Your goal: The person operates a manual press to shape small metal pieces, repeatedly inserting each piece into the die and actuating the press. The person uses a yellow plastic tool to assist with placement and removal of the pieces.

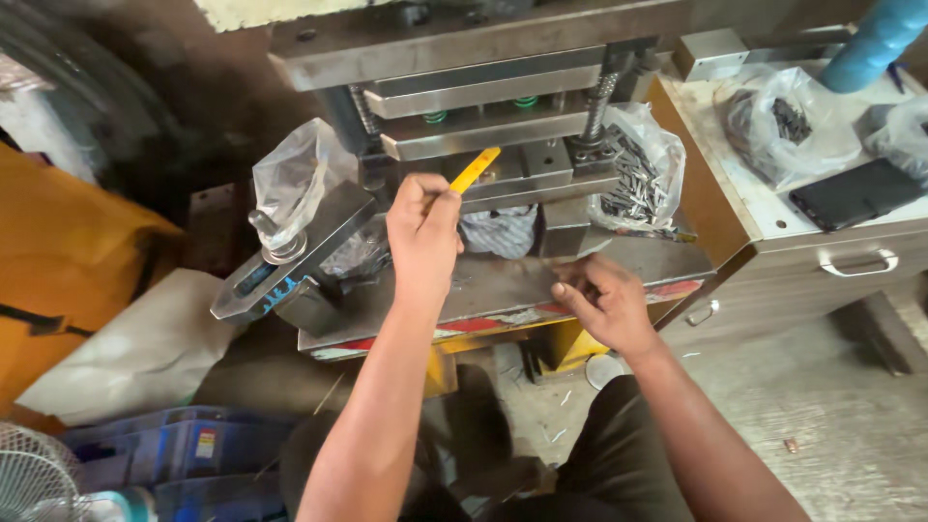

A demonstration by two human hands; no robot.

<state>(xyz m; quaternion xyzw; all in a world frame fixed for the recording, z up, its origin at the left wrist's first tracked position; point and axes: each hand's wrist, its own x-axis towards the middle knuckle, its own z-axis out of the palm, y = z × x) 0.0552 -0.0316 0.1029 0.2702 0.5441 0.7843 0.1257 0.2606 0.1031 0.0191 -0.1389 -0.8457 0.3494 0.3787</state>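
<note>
My left hand point(423, 232) is raised in front of a metal press and grips a thin yellow stick point(475, 170) whose tip points up and right toward the die block point(522, 164). My right hand point(604, 302) rests on the steel bed plate point(503, 285) at its front right, fingers curled; whether it pinches a small part I cannot tell. A clear bag of small dark metal parts point(633, 174) sits on the plate just beyond the right hand. Another crumpled clear bag point(300, 179) lies to the left of my left hand.
A steel clamp bar with a bolt point(285, 256) juts from the plate's left. At right stands a cabinet point(822, 251) with a drawer handle, a black phone point(855, 193) and more bags of parts point(783, 121). Blue crates point(184, 449) and a fan point(34, 478) sit lower left.
</note>
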